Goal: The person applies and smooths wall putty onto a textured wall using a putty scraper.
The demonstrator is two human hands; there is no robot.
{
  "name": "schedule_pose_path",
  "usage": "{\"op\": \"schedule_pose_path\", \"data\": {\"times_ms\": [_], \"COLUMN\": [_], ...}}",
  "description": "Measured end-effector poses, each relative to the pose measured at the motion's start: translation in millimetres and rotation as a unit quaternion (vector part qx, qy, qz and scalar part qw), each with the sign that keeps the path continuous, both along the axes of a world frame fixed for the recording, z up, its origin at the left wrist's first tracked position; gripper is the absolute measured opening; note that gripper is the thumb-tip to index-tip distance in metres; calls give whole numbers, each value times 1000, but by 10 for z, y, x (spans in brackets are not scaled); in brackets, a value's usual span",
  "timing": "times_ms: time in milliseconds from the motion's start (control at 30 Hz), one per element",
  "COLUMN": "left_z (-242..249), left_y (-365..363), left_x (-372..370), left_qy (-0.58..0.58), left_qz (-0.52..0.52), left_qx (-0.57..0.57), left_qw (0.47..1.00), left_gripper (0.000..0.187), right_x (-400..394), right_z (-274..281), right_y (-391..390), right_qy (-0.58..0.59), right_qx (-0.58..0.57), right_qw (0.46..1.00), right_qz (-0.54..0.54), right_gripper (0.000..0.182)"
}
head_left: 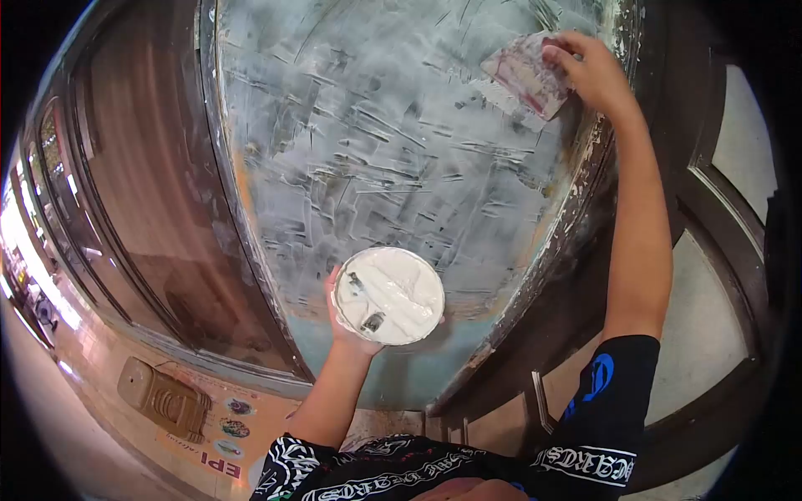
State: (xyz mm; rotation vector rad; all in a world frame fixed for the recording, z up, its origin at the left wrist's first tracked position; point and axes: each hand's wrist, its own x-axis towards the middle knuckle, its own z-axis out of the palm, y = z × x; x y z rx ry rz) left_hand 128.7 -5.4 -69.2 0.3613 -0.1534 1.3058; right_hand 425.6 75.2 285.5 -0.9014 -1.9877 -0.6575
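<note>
My left hand [347, 330] is wrapped round the side and underside of a round tub of white putty [393, 292], held low in front of the wall panel. Dark patches show through the putty at the tub's left side. At the upper right, my right hand [589, 71] grips a flat putty scraper [528, 77], reddish and smeared with white. The scraper lies against, or very close to, the grey-blue panel [359, 142], which has streaky white smears and dark marks across it. Fingers under the tub are partly hidden.
Worn, flaking edging [576, 209] runs along the panel's right side. Brown framed panels [150, 150] stand to the left and a dark door frame [710, 192] to the right. A brown plastic stool [165, 399] sits on a printed sheet [230, 434] on the floor at lower left.
</note>
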Motion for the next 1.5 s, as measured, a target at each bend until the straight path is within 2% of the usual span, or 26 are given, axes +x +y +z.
{"op": "schedule_pose_path", "data": {"times_ms": [67,167,200,233,333,367,433,500,533,667,700,767,833,867,900,1000,1067,1100,1167,1200,1233,1300,1367,1400,1433,1500], "left_z": [-11,-99,-88,-114,-148,-114,-39,-79,-89,-79,-73,-60,-88,-100,-113,-67,-71,-93,-138,-163,-156,-105,-149,-142,-141,-168], "left_y": [3,65,50,62,119,84,11,60,72,58,47,20,27,42,68,16,19,43,73,97,77,41,65,52,45,51], "left_x": [-29,-86,-94,-103,-144,-142,-109,-109,-107,-108,-115,-130,-136,-132,-133,-132,-142,-154,-159,-152,-138,-126,-157,-166,-174,-203], "left_qy": [13,28,26,26,-76,-76,28,28,29,1,0,-7,-12,0,13,28,28,26,19,17,17,26,-7,4,14,16], "left_qz": [27,23,36,37,-13,-13,29,41,35,33,33,26,20,17,15,38,28,28,47,58,57,29,33,39,44,43], "left_qx": [-20,-7,-22,-22,-63,-62,3,-18,-6,-11,-10,0,15,21,29,-5,-3,-2,-32,-27,-28,36,22,13,5,4], "left_qw": [999,999,999,999,995,995,999,999,999,999,999,1000,1000,1000,999,999,999,999,998,998,998,999,999,999,999,999], "left_gripper": [70,69,70,70,71,71,70,70,70,71,71,71,72,72,72,72,71,71,71,71,71,70,70,71,72,72], "right_x": [66,-30,-56,-33,138,283,194,2,-25,185,231,240,26,-28,-82,163,245,194,9,-30,-111,-19,163,338,376,297], "right_z": [79,-72,-116,-75,209,303,195,6,-108,243,335,235,25,-56,-85,168,354,294,56,-52,-97,-44,226,405,483,362], "right_y": [-61,-69,14,33,-3,37,-87,-158,-30,6,-91,-75,-131,-48,-40,47,-130,-166,-224,-112,-88,51,3,24,-43,-181], "right_qy": [49,11,-46,-46,22,52,83,-3,-46,50,11,60,-9,-29,-42,6,61,60,29,-45,-72,-75,41,23,59,59], "right_qx": [-55,-95,-7,-7,1,-52,-117,-105,23,-19,-13,-75,-90,-84,-31,34,-72,-71,-134,-97,-120,-20,-46,-22,-98,-97], "right_qw": [997,994,999,999,999,997,987,994,999,998,999,994,995,995,999,999,994,994,990,994,990,997,998,999,993,994], "right_qz": [24,54,5,5,-28,10,72,31,11,-14,-31,50,44,44,-13,-10,-56,-56,34,36,-23,-21,-24,-39,-6,6], "right_gripper": [30,30,30,30,33,34,32,33,34,34,31,29,29,29,28,28,28,28,28,29,30,31,32,35,34,32]}}
